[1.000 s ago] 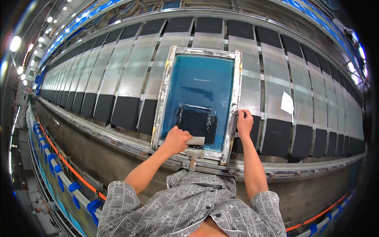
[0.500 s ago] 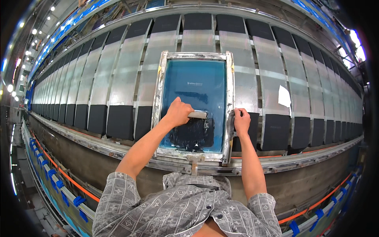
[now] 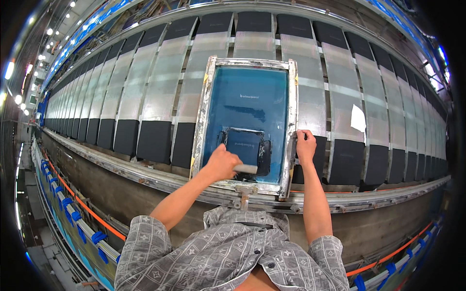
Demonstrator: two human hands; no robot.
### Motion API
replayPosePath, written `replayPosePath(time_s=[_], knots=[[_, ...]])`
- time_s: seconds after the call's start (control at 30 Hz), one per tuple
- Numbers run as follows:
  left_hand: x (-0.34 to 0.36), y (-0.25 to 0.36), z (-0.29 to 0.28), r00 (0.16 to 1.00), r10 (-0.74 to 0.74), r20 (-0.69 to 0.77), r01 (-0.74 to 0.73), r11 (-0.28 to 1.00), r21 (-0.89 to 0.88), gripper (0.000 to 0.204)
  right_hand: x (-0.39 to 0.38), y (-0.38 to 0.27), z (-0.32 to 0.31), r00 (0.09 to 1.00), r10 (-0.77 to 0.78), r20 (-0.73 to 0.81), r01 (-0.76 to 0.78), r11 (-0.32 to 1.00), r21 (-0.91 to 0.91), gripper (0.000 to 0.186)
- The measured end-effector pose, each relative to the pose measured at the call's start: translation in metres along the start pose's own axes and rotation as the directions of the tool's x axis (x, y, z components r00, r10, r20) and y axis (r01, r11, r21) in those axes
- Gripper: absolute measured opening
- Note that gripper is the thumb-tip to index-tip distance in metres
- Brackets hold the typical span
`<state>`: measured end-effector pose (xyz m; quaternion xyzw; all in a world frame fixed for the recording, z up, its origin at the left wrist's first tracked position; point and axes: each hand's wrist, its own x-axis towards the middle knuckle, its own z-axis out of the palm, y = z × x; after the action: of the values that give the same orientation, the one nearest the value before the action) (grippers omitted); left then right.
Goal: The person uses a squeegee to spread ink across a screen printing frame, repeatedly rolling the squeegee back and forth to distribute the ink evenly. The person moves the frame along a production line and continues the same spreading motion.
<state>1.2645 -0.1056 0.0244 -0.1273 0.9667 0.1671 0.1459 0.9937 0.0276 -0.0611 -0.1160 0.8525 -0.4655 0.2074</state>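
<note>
squeegee (image 3: 246,169) in left hand (image 3: 223,162), knuckles up

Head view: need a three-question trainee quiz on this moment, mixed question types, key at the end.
1. Which hand holds the pale bar?
2. True or false: the white sheet lies to the right of the metal frame.
3. What colour is the upper part of the screen inside the metal frame? A) red B) blue C) yellow

Key:
1. The left hand.
2. True.
3. B.
</note>
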Motion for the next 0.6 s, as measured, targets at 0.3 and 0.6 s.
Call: replayPosePath(time_s=[0.3, 0.6], knots=[[0.059, -0.045, -0.011, 0.958, -0.046, -0.283, 0.042, 0.999, -0.020, 0.032, 0.007, 0.005, -0.001, 0.996, 0.012, 0.085, -0.015, 0.999, 0.034, 0.029], [-0.077, -0.003, 0.037, 0.874, -0.036, -0.484, 0.046, 0.999, 0.009, 0.061, -0.022, -0.048, 0.028, 0.999, 0.016, 0.051, -0.022, 0.993, 0.113, 0.029]])
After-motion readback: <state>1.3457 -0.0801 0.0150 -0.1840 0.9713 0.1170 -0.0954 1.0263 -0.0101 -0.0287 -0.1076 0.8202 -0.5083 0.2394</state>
